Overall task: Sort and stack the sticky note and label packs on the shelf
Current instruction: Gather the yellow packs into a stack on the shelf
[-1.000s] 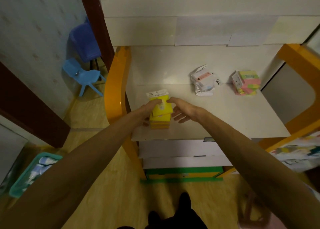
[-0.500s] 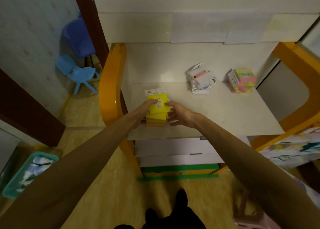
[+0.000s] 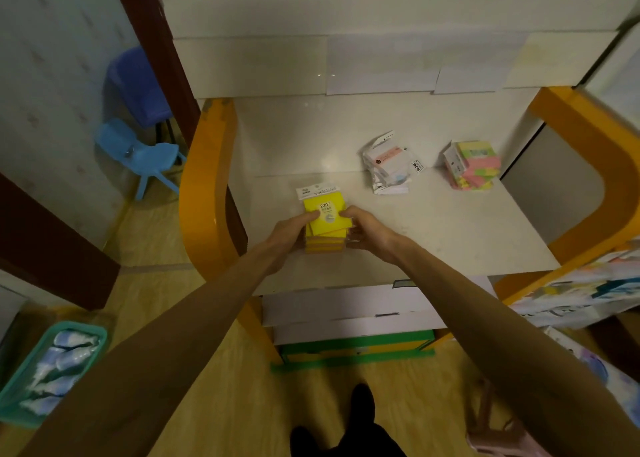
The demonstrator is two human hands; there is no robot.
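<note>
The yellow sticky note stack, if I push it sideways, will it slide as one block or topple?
The yellow sticky note stack probably shears: its top pack sits skewed. Glossy wrappers likely slip. Both hands, left and right, flank it.

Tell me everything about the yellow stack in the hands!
The yellow sticky note stack is several flat packs piled near the front left of the white shelf. The top pack sits slightly askew, in clear wrap with a white header card and a label reading 2207. The left hand and right hand press its two sides.
</note>
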